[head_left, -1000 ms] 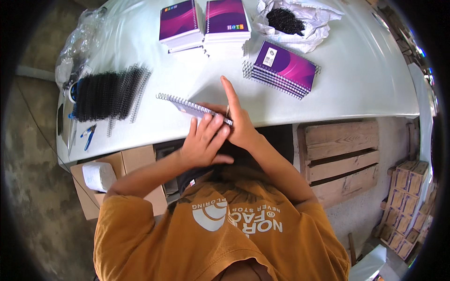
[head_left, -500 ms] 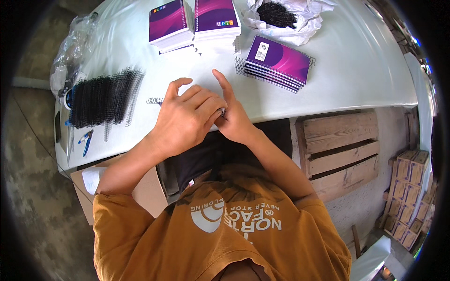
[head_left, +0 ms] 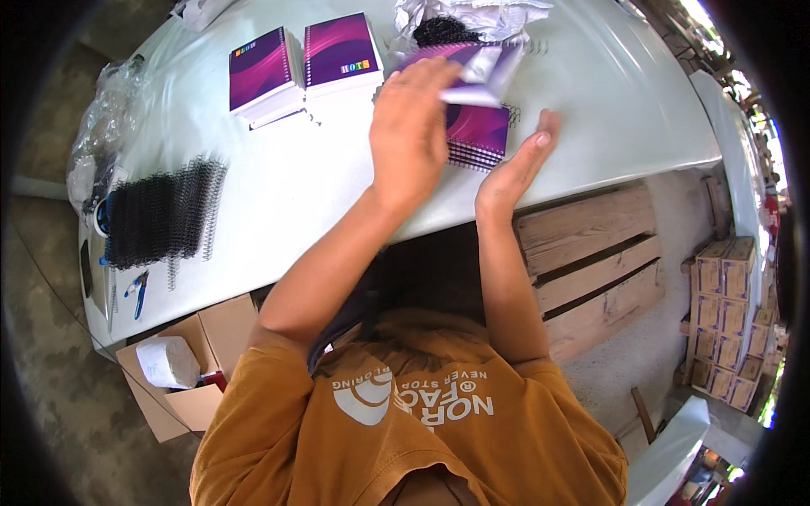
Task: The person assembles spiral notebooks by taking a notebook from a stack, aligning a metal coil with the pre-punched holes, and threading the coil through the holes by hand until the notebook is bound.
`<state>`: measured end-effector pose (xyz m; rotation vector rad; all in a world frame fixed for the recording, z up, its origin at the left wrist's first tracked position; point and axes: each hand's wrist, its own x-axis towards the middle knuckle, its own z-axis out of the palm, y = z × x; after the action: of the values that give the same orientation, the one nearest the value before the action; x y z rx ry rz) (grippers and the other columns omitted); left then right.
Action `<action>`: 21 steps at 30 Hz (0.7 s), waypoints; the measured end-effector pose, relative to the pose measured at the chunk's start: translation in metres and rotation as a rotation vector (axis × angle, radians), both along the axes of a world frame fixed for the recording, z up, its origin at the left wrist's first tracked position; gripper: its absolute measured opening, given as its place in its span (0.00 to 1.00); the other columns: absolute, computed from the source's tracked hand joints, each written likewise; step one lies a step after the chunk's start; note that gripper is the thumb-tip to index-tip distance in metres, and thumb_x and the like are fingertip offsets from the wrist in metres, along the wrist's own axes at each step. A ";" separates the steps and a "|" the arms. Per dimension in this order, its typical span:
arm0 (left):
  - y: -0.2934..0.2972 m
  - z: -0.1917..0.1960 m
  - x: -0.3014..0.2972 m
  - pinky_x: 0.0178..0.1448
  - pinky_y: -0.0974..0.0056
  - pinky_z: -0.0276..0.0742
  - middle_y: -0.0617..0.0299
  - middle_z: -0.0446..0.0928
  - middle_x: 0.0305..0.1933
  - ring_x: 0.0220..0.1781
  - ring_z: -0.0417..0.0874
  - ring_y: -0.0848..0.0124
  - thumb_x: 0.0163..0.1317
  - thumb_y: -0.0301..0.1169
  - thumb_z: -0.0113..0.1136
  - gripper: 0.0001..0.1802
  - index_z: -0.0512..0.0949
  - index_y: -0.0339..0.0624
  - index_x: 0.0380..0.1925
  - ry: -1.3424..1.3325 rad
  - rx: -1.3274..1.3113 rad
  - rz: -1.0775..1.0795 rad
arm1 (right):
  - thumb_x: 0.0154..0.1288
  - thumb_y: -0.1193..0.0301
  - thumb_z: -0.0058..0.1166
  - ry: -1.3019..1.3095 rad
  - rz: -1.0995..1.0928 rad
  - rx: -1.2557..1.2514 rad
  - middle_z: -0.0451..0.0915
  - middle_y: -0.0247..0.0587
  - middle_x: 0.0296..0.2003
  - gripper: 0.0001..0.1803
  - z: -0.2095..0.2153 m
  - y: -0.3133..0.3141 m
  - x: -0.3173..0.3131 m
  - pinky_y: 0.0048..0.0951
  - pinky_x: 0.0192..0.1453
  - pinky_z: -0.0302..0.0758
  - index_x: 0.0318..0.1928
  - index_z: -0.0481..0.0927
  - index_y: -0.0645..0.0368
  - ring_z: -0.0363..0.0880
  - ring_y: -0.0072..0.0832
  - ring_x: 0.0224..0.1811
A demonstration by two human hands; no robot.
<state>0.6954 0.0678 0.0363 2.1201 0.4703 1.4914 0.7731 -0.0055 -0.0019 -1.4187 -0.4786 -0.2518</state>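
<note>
My left hand (head_left: 411, 139) reaches over the stack at the right, fingers closed on a purple-covered notebook (head_left: 498, 76) that is tilted and blurred by motion. Beneath it lies a stack of purple spiral notebooks (head_left: 477, 135), their coils showing along the near side. Just right of that stack, my right hand (head_left: 516, 169) is open with fingers stretched and holds nothing. Two taller piles, a left notebook pile (head_left: 263, 72) and a right notebook pile (head_left: 342, 55), stand farther back. A row of black spiral coils (head_left: 160, 215) lies at the left.
A white bag with black coils (head_left: 447, 32) sits behind the stack. Blue-handled pliers (head_left: 140, 295) lie near the table's (head_left: 278, 202) left edge, with crumpled clear plastic (head_left: 105, 126) beyond. Below are an open cardboard box (head_left: 224, 333), a wooden pallet (head_left: 591, 244) and stacked cartons (head_left: 724, 312).
Both hands have parted and moved away from me, to the right. The left has carried a notebook over the stack; the right has opened beside it. The view has shifted too.
</note>
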 end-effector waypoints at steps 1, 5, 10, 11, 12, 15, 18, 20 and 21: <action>0.010 -0.015 0.006 0.62 0.58 0.66 0.57 0.79 0.49 0.52 0.78 0.64 0.60 0.29 0.59 0.16 0.77 0.43 0.49 0.202 0.366 0.064 | 0.74 0.51 0.24 0.044 0.114 0.047 0.65 0.52 0.59 0.35 -0.011 -0.003 0.003 0.32 0.64 0.60 0.65 0.52 0.71 0.65 0.35 0.61; 0.009 -0.040 0.003 0.65 0.52 0.63 0.55 0.77 0.51 0.55 0.76 0.58 0.53 0.34 0.64 0.19 0.78 0.43 0.47 0.352 0.301 -0.128 | 0.75 0.54 0.27 0.132 0.275 0.091 0.69 0.58 0.56 0.32 -0.030 -0.001 0.006 0.33 0.63 0.62 0.63 0.58 0.72 0.68 0.39 0.60; 0.062 0.023 -0.041 0.63 0.54 0.65 0.55 0.78 0.51 0.55 0.76 0.55 0.51 0.28 0.62 0.19 0.78 0.42 0.46 0.128 0.419 0.096 | 0.74 0.62 0.34 -0.093 0.033 -0.046 0.56 0.64 0.65 0.29 -0.027 -0.007 0.000 0.36 0.70 0.51 0.65 0.54 0.74 0.54 0.45 0.69; 0.087 0.035 -0.058 0.62 0.55 0.67 0.56 0.79 0.49 0.53 0.77 0.54 0.50 0.28 0.62 0.19 0.79 0.42 0.46 0.165 0.484 0.265 | 0.73 0.64 0.34 -0.155 0.003 -0.005 0.53 0.65 0.66 0.29 -0.026 -0.009 -0.001 0.37 0.71 0.50 0.65 0.52 0.74 0.51 0.46 0.71; 0.104 0.034 -0.080 0.61 0.55 0.68 0.56 0.79 0.48 0.52 0.77 0.56 0.51 0.26 0.61 0.20 0.78 0.43 0.47 0.359 0.527 0.438 | 0.72 0.65 0.36 -0.230 0.022 0.021 0.53 0.65 0.66 0.29 -0.023 -0.009 -0.008 0.38 0.71 0.50 0.65 0.52 0.75 0.51 0.46 0.71; 0.126 0.029 -0.135 0.59 0.56 0.69 0.54 0.80 0.45 0.50 0.78 0.56 0.53 0.25 0.59 0.21 0.77 0.47 0.50 0.642 0.527 0.477 | 0.69 0.69 0.40 -0.373 0.200 0.104 0.55 0.65 0.65 0.31 -0.013 -0.007 -0.034 0.40 0.71 0.50 0.66 0.50 0.74 0.52 0.44 0.71; 0.101 0.043 -0.155 0.55 0.58 0.71 0.54 0.81 0.40 0.44 0.80 0.57 0.55 0.25 0.58 0.22 0.77 0.50 0.52 0.771 0.370 0.423 | 0.65 0.71 0.45 -0.239 0.691 0.129 0.57 0.63 0.65 0.33 -0.010 -0.005 -0.065 0.43 0.71 0.49 0.67 0.51 0.71 0.52 0.44 0.71; 0.066 0.056 -0.157 0.46 0.59 0.74 0.56 0.81 0.33 0.34 0.80 0.60 0.54 0.25 0.59 0.21 0.78 0.51 0.50 0.756 0.365 0.417 | 0.63 0.69 0.51 0.031 1.023 0.103 0.55 0.62 0.66 0.38 -0.001 -0.003 -0.085 0.44 0.71 0.48 0.68 0.47 0.67 0.50 0.45 0.71; 0.052 0.055 -0.158 0.40 0.60 0.74 0.58 0.81 0.32 0.30 0.79 0.60 0.51 0.24 0.59 0.21 0.78 0.48 0.49 0.756 0.427 0.399 | 0.62 0.67 0.53 0.186 1.162 0.101 0.52 0.62 0.67 0.42 0.005 -0.001 -0.095 0.44 0.71 0.47 0.69 0.44 0.66 0.48 0.44 0.72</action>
<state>0.5373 0.1203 0.0912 3.0662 0.9502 0.9677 0.6780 -0.0063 0.0032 -0.8657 -1.0271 0.7720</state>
